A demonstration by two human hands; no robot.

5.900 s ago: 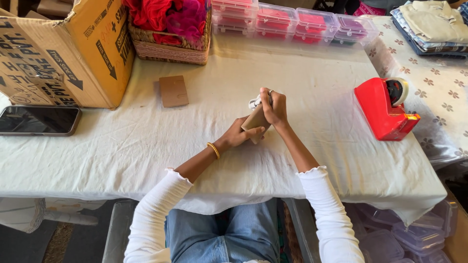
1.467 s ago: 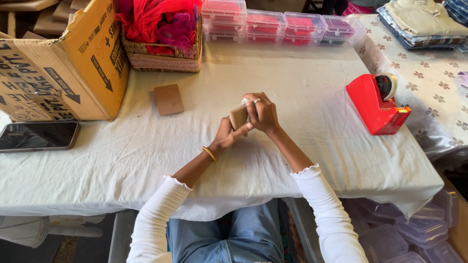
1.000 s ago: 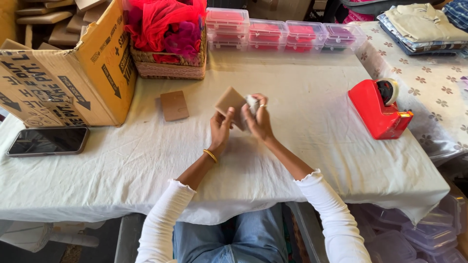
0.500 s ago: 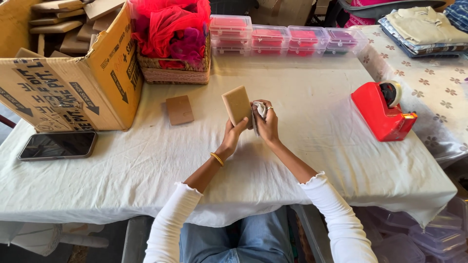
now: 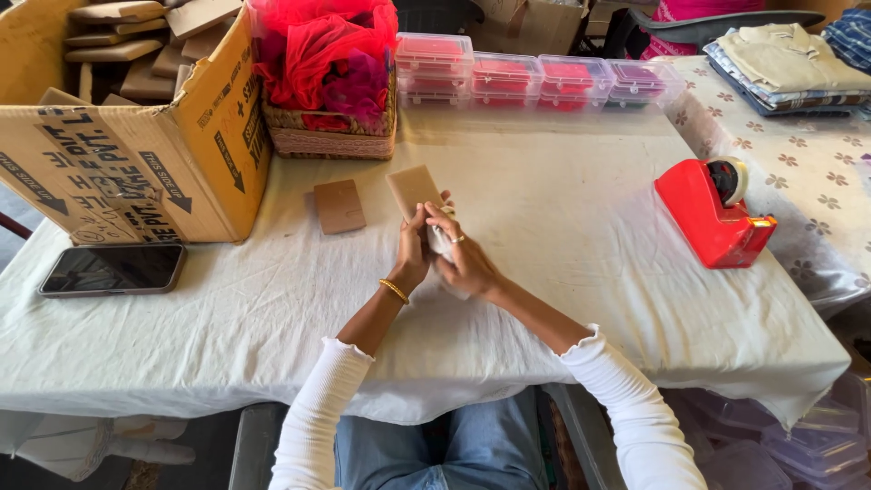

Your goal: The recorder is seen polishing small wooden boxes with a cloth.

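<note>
Brown card [image 5: 413, 188], a small flat rectangle, is held up just above the white tablecloth [image 5: 562, 236] near the middle of the table, tilted with its far edge raised. The left hand [image 5: 413, 254] pinches its lower edge, thumb and fingers closed on it, a gold bangle [image 5: 394, 290] on that wrist. The right hand [image 5: 467, 259] lies close against the left, the two touching, its fingers curled around a small pale item [image 5: 439, 241] that sits just under the card; what that item is cannot be told. A ring shows on one finger of the right hand. Both arms wear white sleeves with frilled cuffs. Just to the left of the card a second brown card [image 5: 339, 206] lies flat on the cloth, apart from the hands. Farther left stands a large cardboard box [image 5: 145, 172], open at the top, with more brown pieces stacked inside, and a dark phone [image 5: 113, 269] lies face up in front of it. Behind the hands sits a woven basket [image 5: 328, 141] filled with red and pink fabric, and beside it a row of clear plastic containers [image 5: 535, 77] with red and purple contents. To the right, well apart from the hands, a red tape dispenser [image 5: 712, 213] stands near the table's edge.
</note>
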